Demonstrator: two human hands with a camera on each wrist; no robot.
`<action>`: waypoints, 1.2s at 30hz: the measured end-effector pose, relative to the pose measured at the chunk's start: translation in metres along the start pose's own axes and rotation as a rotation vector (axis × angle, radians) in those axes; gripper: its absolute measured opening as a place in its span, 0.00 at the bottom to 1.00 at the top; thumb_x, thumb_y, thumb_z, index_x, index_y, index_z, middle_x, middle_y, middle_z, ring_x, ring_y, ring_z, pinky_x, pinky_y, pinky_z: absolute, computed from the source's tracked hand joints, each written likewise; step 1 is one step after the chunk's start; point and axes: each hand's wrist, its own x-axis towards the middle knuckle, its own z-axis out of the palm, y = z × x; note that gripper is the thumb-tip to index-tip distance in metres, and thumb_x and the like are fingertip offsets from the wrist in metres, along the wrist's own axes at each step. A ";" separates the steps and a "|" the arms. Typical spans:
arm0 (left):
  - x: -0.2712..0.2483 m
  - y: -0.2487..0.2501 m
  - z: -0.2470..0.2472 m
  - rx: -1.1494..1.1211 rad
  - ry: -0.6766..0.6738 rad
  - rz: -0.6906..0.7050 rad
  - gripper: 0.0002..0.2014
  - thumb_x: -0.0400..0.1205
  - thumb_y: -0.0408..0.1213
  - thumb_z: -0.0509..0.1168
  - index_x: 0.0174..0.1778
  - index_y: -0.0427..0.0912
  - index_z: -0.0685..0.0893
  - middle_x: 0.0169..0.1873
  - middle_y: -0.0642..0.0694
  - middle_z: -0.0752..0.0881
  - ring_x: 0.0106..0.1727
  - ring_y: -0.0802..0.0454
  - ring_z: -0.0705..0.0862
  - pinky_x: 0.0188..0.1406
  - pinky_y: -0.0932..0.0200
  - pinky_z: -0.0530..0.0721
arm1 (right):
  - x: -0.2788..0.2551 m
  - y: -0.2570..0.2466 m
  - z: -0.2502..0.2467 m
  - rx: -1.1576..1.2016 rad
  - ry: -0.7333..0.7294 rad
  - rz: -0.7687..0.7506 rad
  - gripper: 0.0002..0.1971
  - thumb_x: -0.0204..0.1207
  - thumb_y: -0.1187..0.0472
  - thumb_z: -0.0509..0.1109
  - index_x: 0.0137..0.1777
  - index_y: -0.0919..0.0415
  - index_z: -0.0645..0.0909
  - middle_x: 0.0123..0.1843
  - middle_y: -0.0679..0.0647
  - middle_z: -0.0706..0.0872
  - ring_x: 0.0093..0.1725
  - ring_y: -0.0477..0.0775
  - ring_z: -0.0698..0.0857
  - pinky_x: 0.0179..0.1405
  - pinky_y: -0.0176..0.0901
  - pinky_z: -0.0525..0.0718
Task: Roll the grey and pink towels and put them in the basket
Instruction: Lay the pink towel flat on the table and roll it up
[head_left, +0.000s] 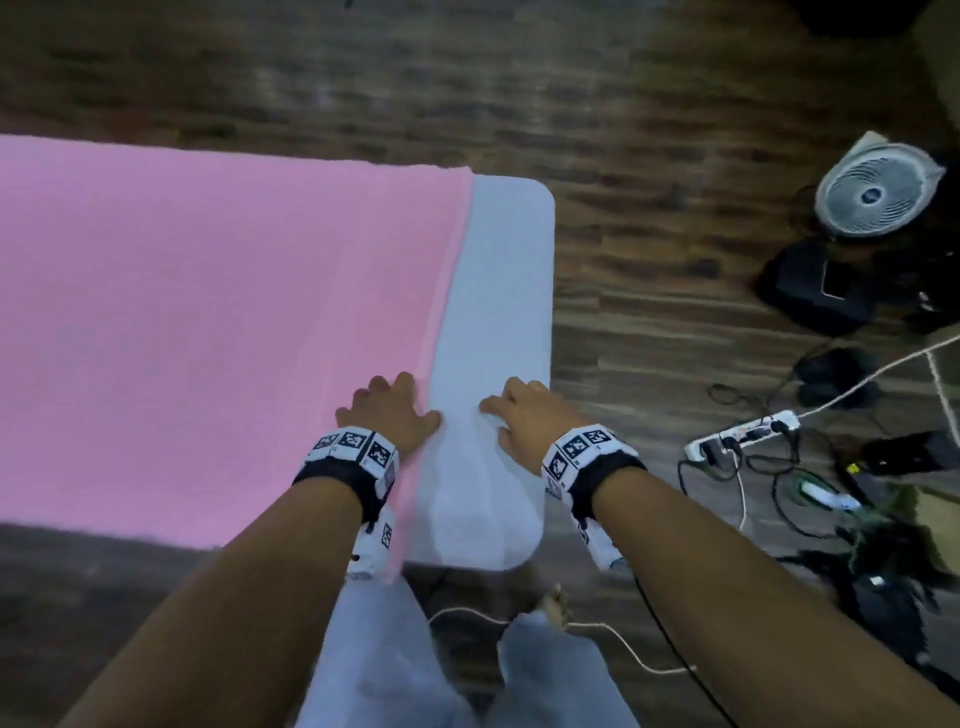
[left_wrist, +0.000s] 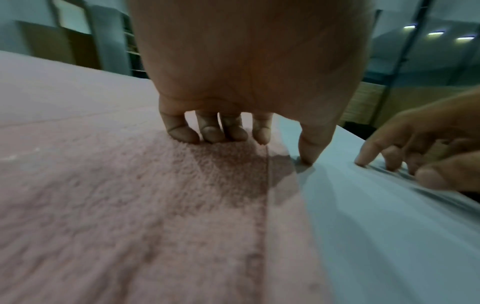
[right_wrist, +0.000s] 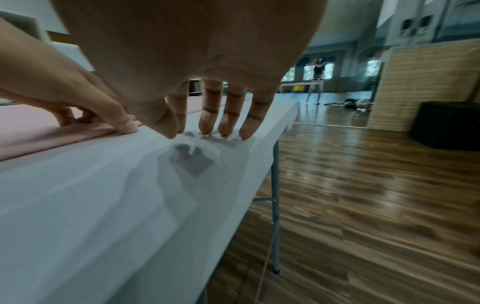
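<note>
Pink towel (head_left: 208, 322) spread flat on table (head_left: 498, 291), likely ready for rolling. Left hand (head_left: 395, 415) presses towel's right edge, fingers bent, gripping nothing; right hand (head_left: 524, 421) fingertips on table. Grey towel, basket unseen.

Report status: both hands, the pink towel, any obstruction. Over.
Left hand open, fingers pressing pink towel edge. Right hand open, fingertips on white table. Towel flat, unrolled. No basket or grey towel in view.

Your pink towel (head_left: 218, 332) covers a white desk (head_left: 493, 312); wristbands (head_left: 353, 447) carry black-and-white square markers; the floor (head_left: 649, 332) is brown wood-grain.
</note>
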 end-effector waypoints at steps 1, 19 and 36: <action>-0.003 0.004 0.001 -0.033 0.004 -0.035 0.26 0.77 0.61 0.59 0.66 0.49 0.68 0.58 0.42 0.74 0.60 0.39 0.75 0.55 0.43 0.75 | 0.002 0.004 -0.002 -0.012 -0.011 -0.036 0.21 0.82 0.57 0.58 0.75 0.48 0.70 0.65 0.54 0.73 0.62 0.59 0.74 0.55 0.51 0.78; -0.006 0.005 0.002 -0.333 -0.008 -0.197 0.14 0.74 0.52 0.66 0.49 0.53 0.69 0.55 0.47 0.73 0.60 0.43 0.72 0.58 0.42 0.73 | 0.126 0.028 -0.065 -0.303 -0.148 -0.277 0.18 0.80 0.56 0.60 0.70 0.49 0.70 0.65 0.53 0.74 0.60 0.58 0.77 0.52 0.51 0.79; 0.008 0.025 -0.005 -0.434 0.029 -0.507 0.17 0.73 0.56 0.64 0.48 0.47 0.77 0.53 0.46 0.77 0.58 0.42 0.73 0.57 0.39 0.73 | 0.229 0.013 -0.099 -0.556 -0.171 -0.940 0.09 0.78 0.48 0.63 0.55 0.48 0.77 0.51 0.51 0.77 0.47 0.57 0.78 0.43 0.46 0.74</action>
